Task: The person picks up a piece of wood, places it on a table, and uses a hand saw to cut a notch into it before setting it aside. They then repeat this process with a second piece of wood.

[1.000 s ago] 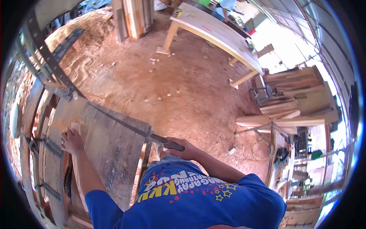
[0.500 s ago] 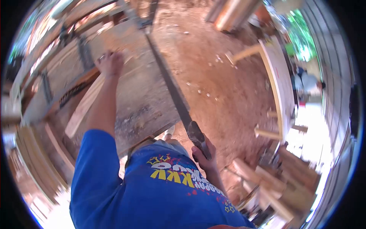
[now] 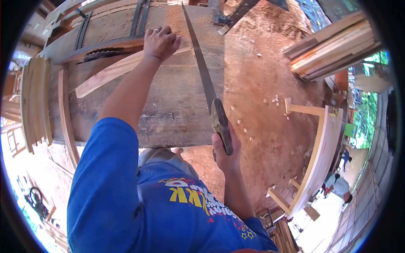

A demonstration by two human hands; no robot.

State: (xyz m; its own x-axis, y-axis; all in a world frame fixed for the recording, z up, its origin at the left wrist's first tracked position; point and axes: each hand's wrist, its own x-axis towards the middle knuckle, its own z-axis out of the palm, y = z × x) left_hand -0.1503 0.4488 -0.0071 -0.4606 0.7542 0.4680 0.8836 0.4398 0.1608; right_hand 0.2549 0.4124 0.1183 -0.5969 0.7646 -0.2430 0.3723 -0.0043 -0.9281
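Observation:
My right hand (image 3: 228, 154) is wrapped round the dark handle of a handsaw (image 3: 203, 76). Its long blade points away from me over the right side of the wooden worktable (image 3: 181, 105), passing just right of the wooden strip's far end. My left hand (image 3: 161, 43), with a ring on one finger, presses on that pale wooden strip (image 3: 109, 71), its fingers curled over it near the far end. The strip lies slantwise across the table. Left of it a dark toothed saw blade (image 3: 103, 55) shows beside a wooden rail (image 3: 126, 43).
Sawdust (image 3: 177, 19) covers the table's far part. Stacked boards (image 3: 36, 101) stand at the left, more planks (image 3: 333, 46) at the upper right. A light wooden bench (image 3: 316, 160) stands on the dirt floor (image 3: 261, 126). Another person (image 3: 339, 185) is in the far right background.
My view has turned. The handsaw has swung from along the table's right edge to over the tabletop, closer to my left hand, which stays on the wooden strip.

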